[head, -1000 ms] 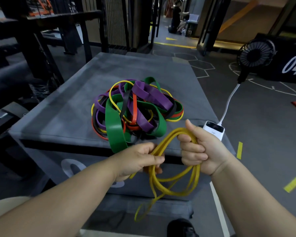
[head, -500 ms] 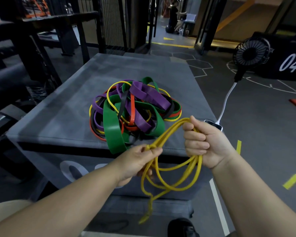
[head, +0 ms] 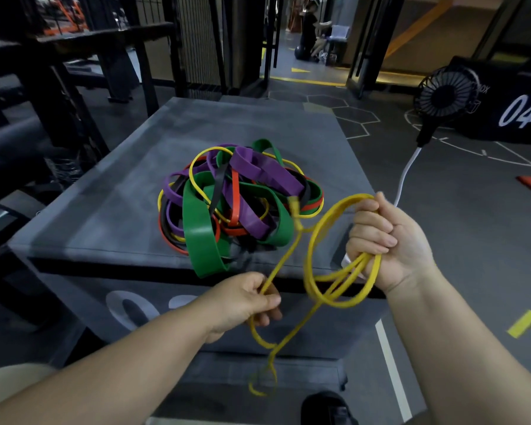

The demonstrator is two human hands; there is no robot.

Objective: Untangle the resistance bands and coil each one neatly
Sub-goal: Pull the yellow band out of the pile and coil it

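A tangled pile of resistance bands [head: 239, 204], green, purple, red, black and yellow, lies on the grey padded box [head: 111, 210]. A thin yellow band [head: 311, 256] hangs in front of the box. My right hand [head: 387, 243] grips several loops of it in a fist. My left hand [head: 246, 302] pinches a strand lower down, and the slack end dangles below, blurred. One strand runs up from my left hand toward the pile's right edge.
A small black fan [head: 445, 96] with a white cable [head: 406, 176] stands on the floor to the right. A black box marked 04 [head: 521, 111] sits behind it. Dark gym racks [head: 74, 72] stand left. A person crouches far back. My shoe [head: 328, 409] shows at the bottom.
My hands have moved apart: the left dropped lower and the right rose to the right. The yellow loops spread wider and a strand swung up toward the pile.
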